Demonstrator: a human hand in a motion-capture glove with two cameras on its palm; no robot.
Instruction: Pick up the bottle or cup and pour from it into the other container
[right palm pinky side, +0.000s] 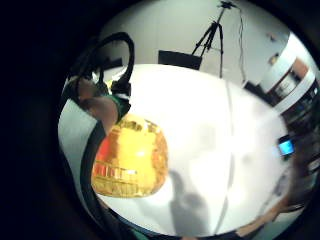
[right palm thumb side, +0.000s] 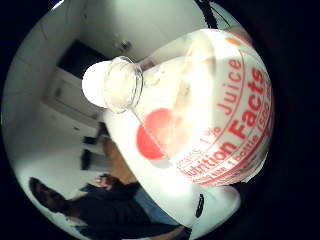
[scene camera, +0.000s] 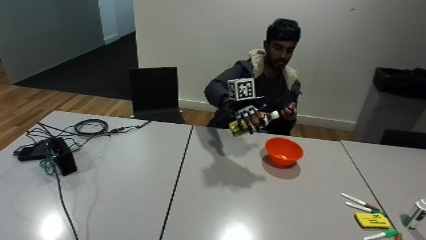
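Yellow-labelled bottle (right palm pinky side: 131, 157) close against the palm, above a white table (right palm pinky side: 200, 130); beyond it, a tripod (right palm pinky side: 212, 35).

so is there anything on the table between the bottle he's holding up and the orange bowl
No. In the outside view the bottle, gripped by the gloved right hand, is in the air, and only bare table with its shadow lies before the orange bowl.

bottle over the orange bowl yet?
No: in the outside view the gloved right hand holds the juice bottle in the air beside the orange plastic bowl, not over it.
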